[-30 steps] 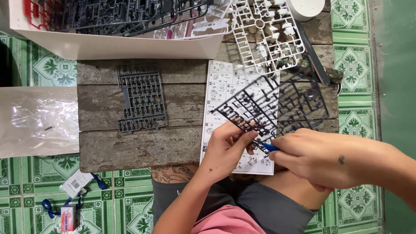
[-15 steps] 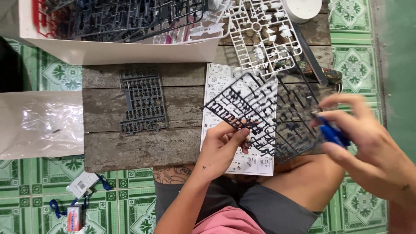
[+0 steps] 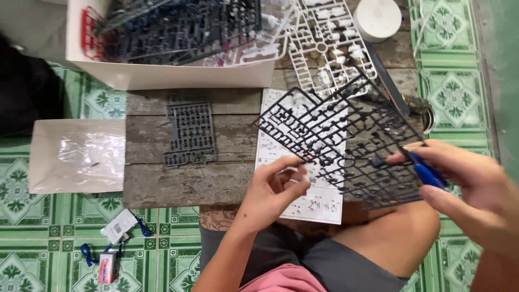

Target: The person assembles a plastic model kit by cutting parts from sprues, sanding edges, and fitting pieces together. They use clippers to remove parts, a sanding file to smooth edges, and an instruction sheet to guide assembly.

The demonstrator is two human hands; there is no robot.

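Shifted right hand [image 3: 476,189] rightward since earlier — clamped on blue nippers [image 3: 427,172] at black parts frame [image 3: 346,146], left hand [image 3: 275,186] pinching frame's lower edge, steadying it.

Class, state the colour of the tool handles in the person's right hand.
Blue handles, gripped in the right hand; head view.

Wooden table [image 3: 162,186], grey sprue [image 3: 190,133], booklet [image 3: 319,204]

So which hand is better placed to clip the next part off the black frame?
Probably the right hand: it grips the blue cutter at the black frame, while the left hand pinches the frame's lower edge.
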